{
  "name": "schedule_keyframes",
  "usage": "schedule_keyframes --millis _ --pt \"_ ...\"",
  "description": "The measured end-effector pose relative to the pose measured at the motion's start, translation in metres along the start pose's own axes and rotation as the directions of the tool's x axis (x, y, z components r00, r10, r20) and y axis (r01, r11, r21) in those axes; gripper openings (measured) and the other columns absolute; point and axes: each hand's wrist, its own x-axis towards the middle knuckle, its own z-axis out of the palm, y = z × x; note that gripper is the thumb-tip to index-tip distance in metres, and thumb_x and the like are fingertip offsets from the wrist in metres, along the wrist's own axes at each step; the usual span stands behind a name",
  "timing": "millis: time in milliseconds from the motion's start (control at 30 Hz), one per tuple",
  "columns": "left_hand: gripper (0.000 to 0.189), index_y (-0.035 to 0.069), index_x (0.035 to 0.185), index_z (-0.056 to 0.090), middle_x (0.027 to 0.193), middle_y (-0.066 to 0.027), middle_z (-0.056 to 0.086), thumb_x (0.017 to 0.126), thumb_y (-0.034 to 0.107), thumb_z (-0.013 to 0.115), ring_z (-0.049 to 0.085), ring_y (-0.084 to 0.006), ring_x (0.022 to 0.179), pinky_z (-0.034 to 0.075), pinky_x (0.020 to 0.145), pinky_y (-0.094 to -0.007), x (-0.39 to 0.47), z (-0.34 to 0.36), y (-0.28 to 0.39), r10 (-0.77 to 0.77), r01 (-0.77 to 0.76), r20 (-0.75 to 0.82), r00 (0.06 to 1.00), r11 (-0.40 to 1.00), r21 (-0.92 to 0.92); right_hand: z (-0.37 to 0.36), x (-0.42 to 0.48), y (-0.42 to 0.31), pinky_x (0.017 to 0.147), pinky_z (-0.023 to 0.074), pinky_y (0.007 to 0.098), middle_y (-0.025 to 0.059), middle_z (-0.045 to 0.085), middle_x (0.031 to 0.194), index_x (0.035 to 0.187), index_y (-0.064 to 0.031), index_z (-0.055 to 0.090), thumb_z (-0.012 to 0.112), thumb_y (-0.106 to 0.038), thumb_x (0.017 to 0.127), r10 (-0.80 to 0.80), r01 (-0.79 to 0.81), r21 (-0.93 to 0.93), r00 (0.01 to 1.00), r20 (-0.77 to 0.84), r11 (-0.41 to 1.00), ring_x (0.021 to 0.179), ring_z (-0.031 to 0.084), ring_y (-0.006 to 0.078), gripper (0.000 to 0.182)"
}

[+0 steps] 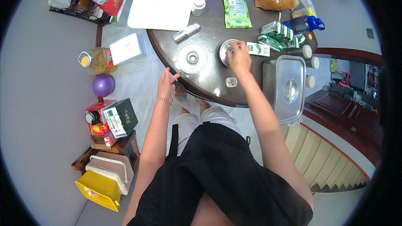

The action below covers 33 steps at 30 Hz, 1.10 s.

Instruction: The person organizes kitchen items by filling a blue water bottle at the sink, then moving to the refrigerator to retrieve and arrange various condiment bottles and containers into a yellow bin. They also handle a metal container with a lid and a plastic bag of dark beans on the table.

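My right hand (pixel 240 57) reaches over a round metal part (pixel 223 53) on the dark round table (pixel 205 89), its fingers curled onto it and hiding its middle. My left hand (pixel 165 84) is just off the table's near left edge. A clear see-through plastic piece (pixel 179 95) hangs from its fingers; its exact shape is hard to make out. Between the hands lies a round shiny metal disc (pixel 185 59) with a raised hub. Behind that disc is a metal cylinder (pixel 186 33) on its side. A small square fitting (pixel 231 82) sits nearer me.
A white board (pixel 161 3) overhangs the table's left side, beside a white bottle (pixel 198 6). Green-and-white cartons (pixel 276 33), a green packet (pixel 237 11) and a blue-capped bottle (pixel 301 23) stand at the back right. A lidded steel pan (pixel 290 110) is beside my right forearm.
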Motion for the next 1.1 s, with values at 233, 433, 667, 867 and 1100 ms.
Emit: schedule_keyframes --millis 233,433,667,867,1100 --pt "0.049 0.007 0.114 0.054 0.066 -0.0017 0.06 0.093 0.05 0.039 0.033 -0.0071 0.038 0.027 0.036 -0.0233 -0.031 -0.005 -0.008 -0.153 0.144 -0.098 0.983 0.985 -0.1 0.002 -0.008 0.047 0.075 0.0475 0.0354 0.0112 0.057 0.091 0.093 -0.0062 0.063 0.065 -0.01 0.067 0.018 -0.008 0.259 0.999 -0.036 0.966 0.083 0.057 0.0259 0.026" --pt "0.045 0.008 0.105 0.055 0.06 0.0002 0.056 0.093 0.049 0.041 0.036 -0.0084 0.038 0.029 0.035 -0.0244 -0.058 -0.017 -0.016 -0.221 0.193 -0.083 0.972 0.946 -0.26 -0.024 -0.051 0.096 0.068 0.0465 0.0364 0.0129 0.057 0.08 0.089 -0.0032 0.058 0.065 -0.017 0.071 0.42 -0.39 0.266 0.905 -0.067 0.882 0.072 0.056 0.0263 0.023" --pt "0.047 0.008 0.101 0.055 0.059 -0.0007 0.054 0.094 0.05 0.037 0.041 -0.0103 0.041 0.031 0.038 -0.0249 -0.081 -0.006 -0.006 -0.21 0.187 -0.033 0.977 0.924 -0.334 0.013 -0.12 0.119 0.081 0.0454 0.0441 0.0202 0.056 0.098 0.097 -0.0032 0.056 0.063 -0.023 0.076 0.519 -0.519 0.041 0.855 0.016 0.854 0.094 0.056 0.0371 0.029" --pt "0.047 0.008 0.098 0.055 0.06 0.0005 0.054 0.094 0.051 0.037 0.044 -0.0093 0.048 0.033 0.044 -0.0244 -0.099 0.013 0.011 -0.129 0.16 0.114 0.985 0.929 -0.333 -0.05 -0.109 0.04 0.08 0.0461 0.0426 0.0165 0.059 0.1 0.102 -0.0037 0.059 0.061 -0.024 0.081 0.24 -0.314 0.177 0.906 0.348 0.933 0.094 0.057 0.0341 0.03" --pt "0.042 0.004 0.088 0.06 0.064 -0.0007 0.055 0.095 0.041 0.042 0.047 -0.0103 0.054 0.037 0.049 -0.0233 -0.113 0.085 0.035 -0.023 0.058 0.201 0.979 0.984 -0.17 -0.109 -0.134 -0.081 0.067 0.0491 0.0422 0.0156 0.063 0.081 0.083 -0.0014 0.064 0.057 -0.019 0.083 -0.375 0.173 0.467 0.844 0.384 0.867 0.075 0.062 0.033 0.019"
